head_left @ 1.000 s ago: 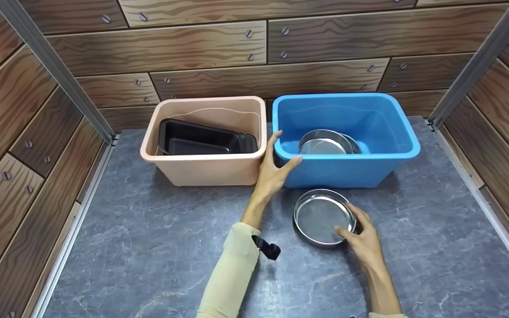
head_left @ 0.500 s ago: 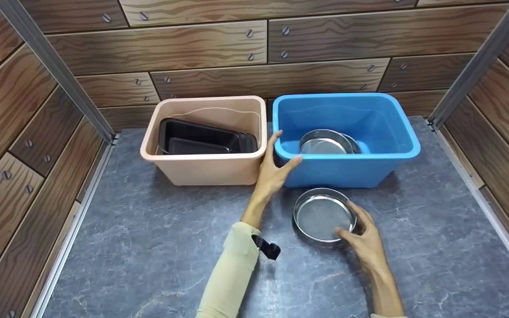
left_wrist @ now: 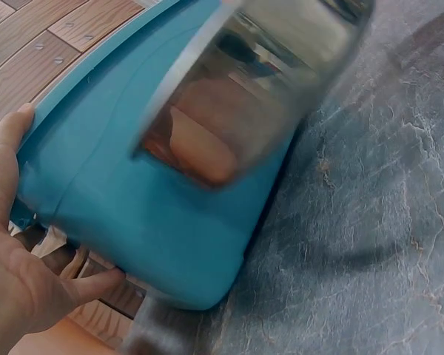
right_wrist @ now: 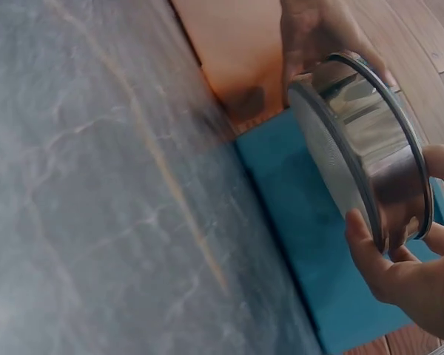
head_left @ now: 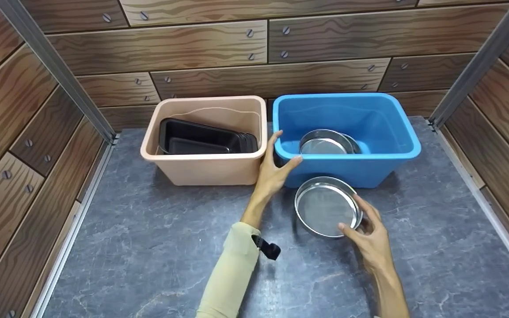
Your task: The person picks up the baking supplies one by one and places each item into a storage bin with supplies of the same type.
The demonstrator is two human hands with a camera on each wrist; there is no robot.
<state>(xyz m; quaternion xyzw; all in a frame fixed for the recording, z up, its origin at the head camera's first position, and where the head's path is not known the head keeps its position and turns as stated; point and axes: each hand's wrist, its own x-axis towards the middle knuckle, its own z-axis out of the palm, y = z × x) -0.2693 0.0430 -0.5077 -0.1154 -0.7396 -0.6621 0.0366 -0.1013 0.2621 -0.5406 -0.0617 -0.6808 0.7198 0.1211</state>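
My right hand grips the right side of a round metal sieve, thumb over the rim. In the right wrist view, fine mesh shows across the sieve's base, and it is tilted above the table. It stands close in front of the blue bin. With thumb and forefinger spread, my left hand rests on that bin's near left corner; the left wrist view shows a digit on the rim and others along the wall. Inside the blue bin lie more round metal sieves, partly hidden by the front wall.
To the left stands a peach bin with several nested black loaf pans in it. Wood-patterned panels close off the back and both sides. The tabletop is grey with a marble look.
My right hand has lifted the sieve and moved it slightly toward the blue bin, tilting it. My left hand stays at the bin's corner.
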